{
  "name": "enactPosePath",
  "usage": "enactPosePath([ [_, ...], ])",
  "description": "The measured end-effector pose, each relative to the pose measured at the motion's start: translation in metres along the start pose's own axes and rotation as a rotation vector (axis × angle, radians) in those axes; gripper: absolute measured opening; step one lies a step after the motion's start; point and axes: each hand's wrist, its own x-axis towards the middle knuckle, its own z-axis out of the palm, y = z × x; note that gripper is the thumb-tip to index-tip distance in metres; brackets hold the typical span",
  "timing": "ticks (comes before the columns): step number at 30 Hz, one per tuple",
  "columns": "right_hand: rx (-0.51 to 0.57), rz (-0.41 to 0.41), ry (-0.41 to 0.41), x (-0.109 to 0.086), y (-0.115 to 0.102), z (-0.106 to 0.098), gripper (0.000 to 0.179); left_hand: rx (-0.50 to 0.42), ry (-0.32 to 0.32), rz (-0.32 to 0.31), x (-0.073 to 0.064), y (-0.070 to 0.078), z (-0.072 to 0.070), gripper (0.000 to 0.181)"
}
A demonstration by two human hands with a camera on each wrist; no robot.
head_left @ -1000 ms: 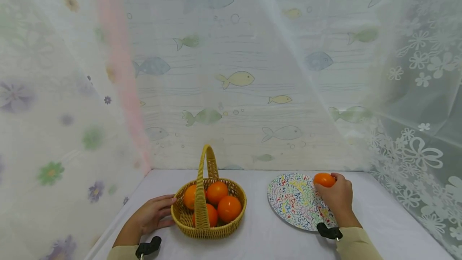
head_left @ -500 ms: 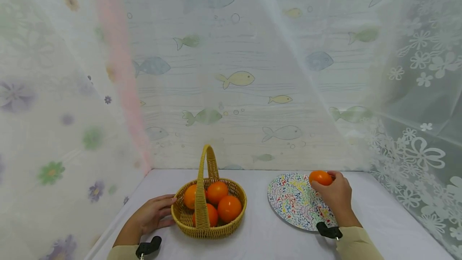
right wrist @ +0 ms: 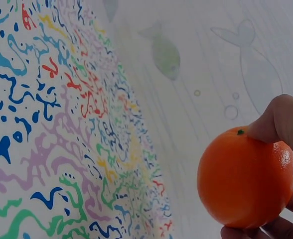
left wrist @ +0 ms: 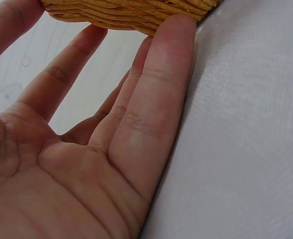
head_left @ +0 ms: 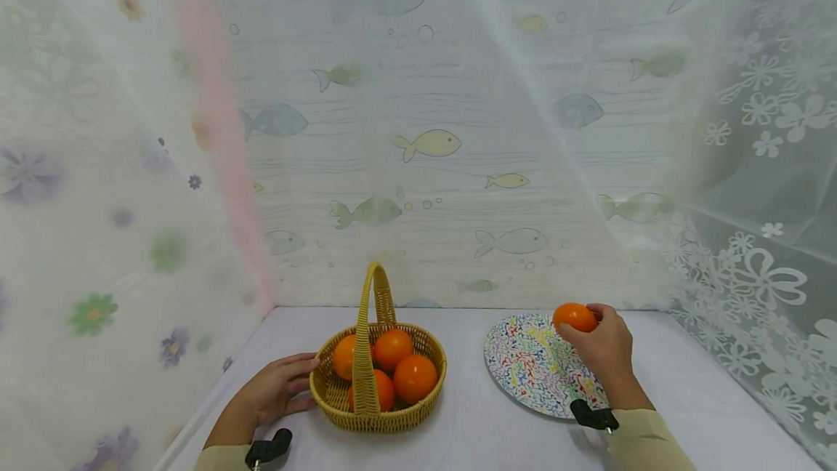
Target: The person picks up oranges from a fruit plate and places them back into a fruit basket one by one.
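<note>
My right hand [head_left: 604,344] grips an orange [right wrist: 243,181] between thumb and fingers, over the far right part of a round plate with a multicoloured squiggle pattern [head_left: 532,369]. In the right wrist view the orange's green stem spot shows beside the thumb, and the plate's surface lies to the left. At the left, my left hand [head_left: 277,391] touches the side of a yellow woven basket [head_left: 386,424] with extended fingertips. The left wrist view has these fingers [left wrist: 156,89] right at the basket's weave, low by the cloth. Several oranges [head_left: 415,378] lie in the basket, partly behind its upright handle.
A white cloth [head_left: 458,427] covers the table. Behind it hangs a pale curtain with fish drawings [head_left: 431,144]; flowered sheer curtains stand at the left [head_left: 91,253] and right [head_left: 758,296]. A black camera mount [head_left: 593,415] sits on the right wrist.
My right hand has moved the orange leftward and slightly up over the plate. My left hand and the basket have stayed where they were.
</note>
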Motion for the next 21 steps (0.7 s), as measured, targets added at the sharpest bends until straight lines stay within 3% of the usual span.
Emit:
enactPosePath([
  [21, 0.043, -0.058, -0.021, -0.009, -0.026, -0.005, 0.078, -0.001, -0.01, 0.01, 0.001, -0.001, -0.002, 0.079],
])
